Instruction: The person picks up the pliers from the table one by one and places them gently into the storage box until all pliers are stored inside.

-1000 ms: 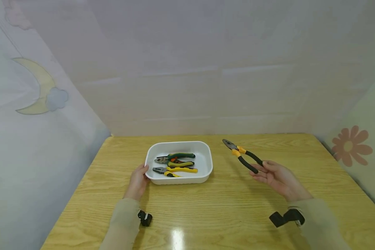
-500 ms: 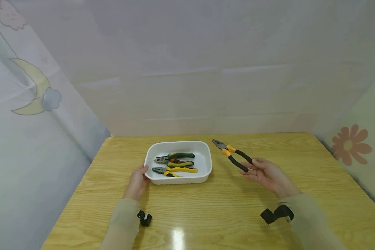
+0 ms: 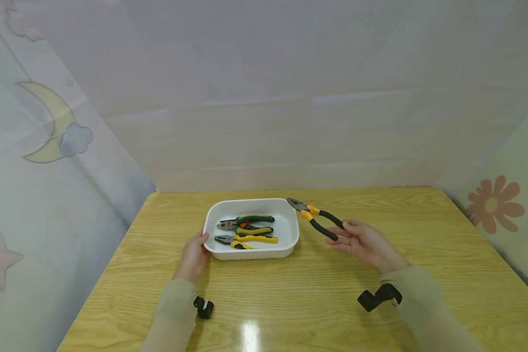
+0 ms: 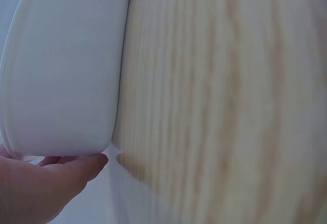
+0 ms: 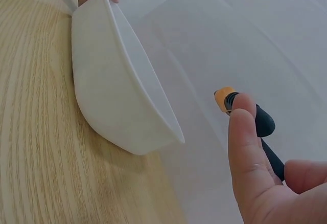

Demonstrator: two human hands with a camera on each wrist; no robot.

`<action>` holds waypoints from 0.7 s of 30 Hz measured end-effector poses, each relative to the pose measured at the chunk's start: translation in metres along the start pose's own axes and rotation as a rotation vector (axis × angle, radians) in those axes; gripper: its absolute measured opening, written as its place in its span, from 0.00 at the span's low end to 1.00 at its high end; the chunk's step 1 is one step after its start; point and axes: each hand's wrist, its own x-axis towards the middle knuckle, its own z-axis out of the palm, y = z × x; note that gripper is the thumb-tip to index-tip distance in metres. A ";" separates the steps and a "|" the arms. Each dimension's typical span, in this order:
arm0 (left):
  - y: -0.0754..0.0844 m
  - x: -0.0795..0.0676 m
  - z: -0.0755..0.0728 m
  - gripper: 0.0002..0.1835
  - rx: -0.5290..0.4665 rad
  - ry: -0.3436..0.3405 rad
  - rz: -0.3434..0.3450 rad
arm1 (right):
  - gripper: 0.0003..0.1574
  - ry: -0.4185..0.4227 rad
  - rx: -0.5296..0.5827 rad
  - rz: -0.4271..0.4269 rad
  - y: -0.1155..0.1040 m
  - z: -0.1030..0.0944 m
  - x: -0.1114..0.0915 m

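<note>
A white plastic tray point(image 3: 286, 252) sits on the wooden table. Its left end is in the grip of my left hand point(image 3: 194, 256); in the left wrist view the thumb point(image 4: 84, 169) lies against the tray's wall. Inside the tray lie pliers with green handles point(image 3: 255, 218) and pliers with yellow handles point(image 3: 257, 239); something orange and black shows partly beneath the green ones. My right hand point(image 3: 363, 244) holds combination pliers point(image 3: 311, 215) with black and orange handles, raised at the tray's right side. Their handles are spread, and the head reaches the tray's back right rim.
The wooden table point(image 3: 264, 303) ends at a pale cloth backdrop point(image 3: 264, 122) behind the tray. Printed cloth walls stand at the left and right. Each wrist wears a black camera mount.
My right hand has carried the black-and-orange pliers leftward, from well right of the tray up to its right rim. The left hand and the tray stay in place.
</note>
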 end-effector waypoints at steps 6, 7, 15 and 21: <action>0.000 -0.001 0.000 0.27 0.006 0.000 0.002 | 0.10 -0.012 -0.033 0.014 0.001 0.007 0.008; 0.000 -0.001 0.000 0.27 0.001 0.002 0.000 | 0.09 -0.010 -0.037 0.017 0.001 0.008 0.009; 0.000 0.000 -0.002 0.27 -0.006 -0.007 0.001 | 0.05 0.012 -0.075 0.043 0.002 0.017 0.022; 0.000 0.002 -0.002 0.27 -0.010 -0.007 -0.005 | 0.04 0.012 -0.109 0.061 0.004 0.022 0.030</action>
